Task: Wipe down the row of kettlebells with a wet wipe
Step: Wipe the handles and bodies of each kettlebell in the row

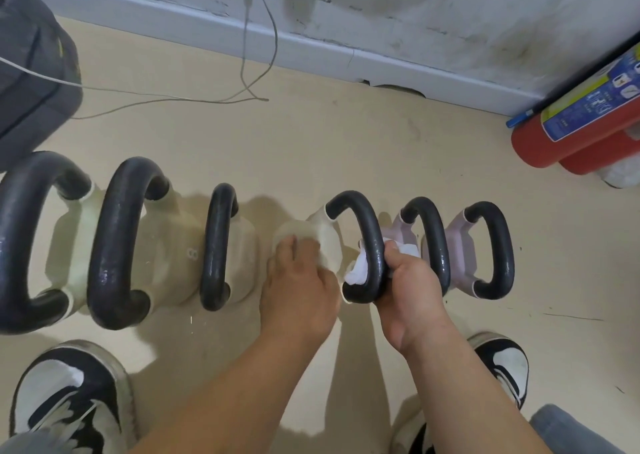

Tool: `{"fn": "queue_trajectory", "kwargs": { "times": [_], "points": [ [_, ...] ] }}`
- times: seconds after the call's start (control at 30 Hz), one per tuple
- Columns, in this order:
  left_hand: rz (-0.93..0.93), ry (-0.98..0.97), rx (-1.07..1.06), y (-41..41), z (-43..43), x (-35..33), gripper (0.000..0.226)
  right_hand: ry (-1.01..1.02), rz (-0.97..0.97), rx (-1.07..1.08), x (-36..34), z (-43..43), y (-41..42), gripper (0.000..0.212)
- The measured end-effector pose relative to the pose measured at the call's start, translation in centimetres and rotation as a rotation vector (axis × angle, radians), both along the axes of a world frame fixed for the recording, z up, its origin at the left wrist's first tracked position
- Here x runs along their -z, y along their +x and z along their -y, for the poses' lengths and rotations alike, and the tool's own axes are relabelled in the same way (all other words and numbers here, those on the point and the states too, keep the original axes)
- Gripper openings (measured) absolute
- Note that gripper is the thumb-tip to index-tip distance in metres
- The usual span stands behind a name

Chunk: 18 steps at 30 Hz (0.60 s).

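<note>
Several kettlebells stand in a row on the beige floor, all with black handles. The left ones [114,242] have cream bodies; the two at the right [491,249] have pale pink bodies. My right hand [412,280] is wrapped around the black handle [367,232] of the fourth, cream kettlebell, pressing a white wet wipe [358,270] against it. My left hand [301,291] lies flat on that kettlebell's cream body [322,232], fingers resting on its top.
A red fire extinguisher [581,131] lies at the right by the wall. A grey bag [31,73] sits at the far left with thin cables [256,73] trailing over the floor. My two black-and-white shoes [69,394] stand close in front of the row.
</note>
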State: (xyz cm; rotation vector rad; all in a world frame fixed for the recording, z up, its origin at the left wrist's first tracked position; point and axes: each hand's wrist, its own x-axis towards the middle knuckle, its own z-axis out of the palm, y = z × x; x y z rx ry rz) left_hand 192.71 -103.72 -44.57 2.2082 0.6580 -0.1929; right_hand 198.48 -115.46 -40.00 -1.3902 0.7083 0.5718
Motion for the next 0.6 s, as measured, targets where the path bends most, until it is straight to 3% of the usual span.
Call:
{"fn": "queue_trajectory", "kwargs": {
  "times": [0.07, 0.13, 0.27, 0.47, 0.6],
  "points": [
    [-0.043, -0.049, -0.088, 1.2, -0.3, 0.1, 0.046, 0.004, -0.018, 0.012, -0.2, -0.1, -0.1, 0.024],
    [-0.115, -0.139, -0.155, 2.0, -0.2, 0.4, 0.072, 0.005, -0.029, 0.014, -0.3, 0.2, -0.2, 0.027],
    [-0.335, -0.129, -0.108, 3.3, -0.4, 0.9, 0.117, -0.048, -0.062, -0.027, -0.3, 0.6, -0.3, 0.027],
    [-0.372, -0.033, -0.007, 2.7, 0.7, 1.0, 0.097, -0.152, -0.028, 0.014, -1.9, -0.5, 2.0, 0.023],
    [-0.37, 0.021, 0.06, 3.0, 1.1, 1.0, 0.099, -0.223, 0.062, -0.143, -3.4, -1.2, 3.6, 0.023]
  ]
}}
